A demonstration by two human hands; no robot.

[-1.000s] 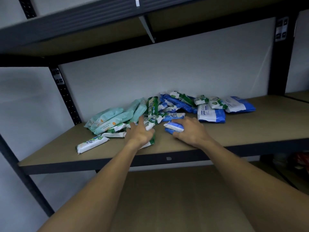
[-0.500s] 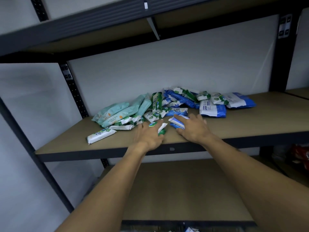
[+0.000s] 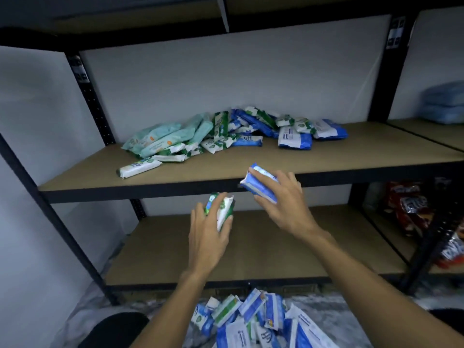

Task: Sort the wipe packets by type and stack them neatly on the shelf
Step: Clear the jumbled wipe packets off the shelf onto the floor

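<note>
- The pile (image 3: pixel 226 133) of mixed packets lay on the shelf (image 3: pixel 339 156), pale teal ones at its left end, green-and-white in the middle, blue ones to the right, one white packet (image 3: pixel 139 167) loose in front. It looked much as it had a second earlier, minus the two I took.
- My left hand (image 3: pixel 209 228) had come off the shelf and hung below its front edge, closed round a green packet (image 3: pixel 222 209) it had been pressing flat a moment before.
- My right hand (image 3: pixel 282 200) had lifted too, gripping a blue packet (image 3: pixel 261 183) just in front of the shelf lip.
- So I had one of each type in hand and apart, which I took as the start of the sorting; no neat stack was on the shelf yet.
- The lower shelf (image 3: pixel 251 252) was bare, a likely spot for stacks.
- More packets (image 3: pixel 253 320) lay heaped on the floor beneath my arms, unsorted.
</note>
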